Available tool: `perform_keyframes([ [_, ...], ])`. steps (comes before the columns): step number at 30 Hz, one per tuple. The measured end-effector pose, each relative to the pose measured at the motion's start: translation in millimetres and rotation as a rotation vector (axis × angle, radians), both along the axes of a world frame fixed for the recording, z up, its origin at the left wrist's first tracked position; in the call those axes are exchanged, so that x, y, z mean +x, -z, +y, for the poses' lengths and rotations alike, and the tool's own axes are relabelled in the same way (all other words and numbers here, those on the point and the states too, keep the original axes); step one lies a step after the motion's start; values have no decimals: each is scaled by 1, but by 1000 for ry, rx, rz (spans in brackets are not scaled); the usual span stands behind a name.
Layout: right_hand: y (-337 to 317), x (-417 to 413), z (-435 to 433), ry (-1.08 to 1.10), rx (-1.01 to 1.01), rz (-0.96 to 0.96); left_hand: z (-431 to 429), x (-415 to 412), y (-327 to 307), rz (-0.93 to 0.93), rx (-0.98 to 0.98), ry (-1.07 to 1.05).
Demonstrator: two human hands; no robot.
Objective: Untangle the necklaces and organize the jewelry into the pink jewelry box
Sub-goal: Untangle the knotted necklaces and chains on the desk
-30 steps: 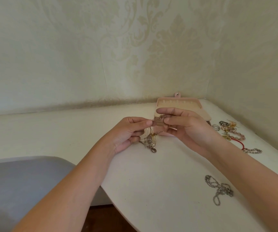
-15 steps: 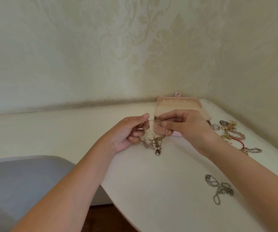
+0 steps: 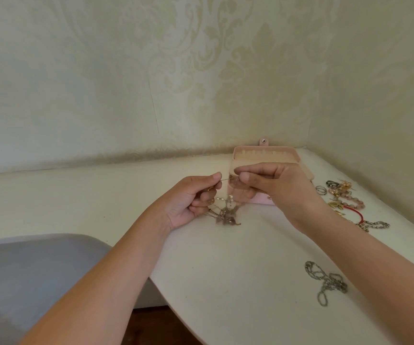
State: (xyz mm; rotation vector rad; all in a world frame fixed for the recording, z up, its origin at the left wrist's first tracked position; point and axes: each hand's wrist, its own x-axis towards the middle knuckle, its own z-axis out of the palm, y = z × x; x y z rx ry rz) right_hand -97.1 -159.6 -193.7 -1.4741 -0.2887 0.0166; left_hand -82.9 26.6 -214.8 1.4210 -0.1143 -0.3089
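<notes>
Left hand (image 3: 191, 200) and right hand (image 3: 273, 185) pinch tangled necklaces (image 3: 223, 212).

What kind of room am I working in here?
Probably a bedroom or dressing corner at home: damask wallpaper on both walls, a white desk fitted into the corner, and an open pink jewelry box with loose jewelry beside it.

White table (image 3: 226, 295): open to the left, crowded to the right.
Open surface lies left of the left hand (image 3: 193, 197) and between the forearms. That hand and the right hand (image 3: 275, 185) pinch a strand of the necklace tangle (image 3: 226, 216) taut just before the open pink jewelry box (image 3: 265, 155), barring its near side. A silver chain (image 3: 325, 282) lies near the right forearm; loose jewelry (image 3: 345, 197) lines the right wall (image 3: 375, 95).
</notes>
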Motion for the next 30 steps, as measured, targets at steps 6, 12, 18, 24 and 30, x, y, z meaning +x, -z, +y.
perform_keyframes([
  [6,0,0,-2,-32,59,74,1,0,1,14,-57,9],
  [12,-1,2,-3,-17,45,77,1,-1,1,-26,-16,43],
  [18,0,1,-6,-83,-31,82,-1,-1,1,-103,100,-28],
  [24,2,0,-1,-89,-70,40,-1,-3,0,-121,145,-3],
  [30,6,1,3,-67,-177,-55,-4,-6,-2,-138,201,15],
])
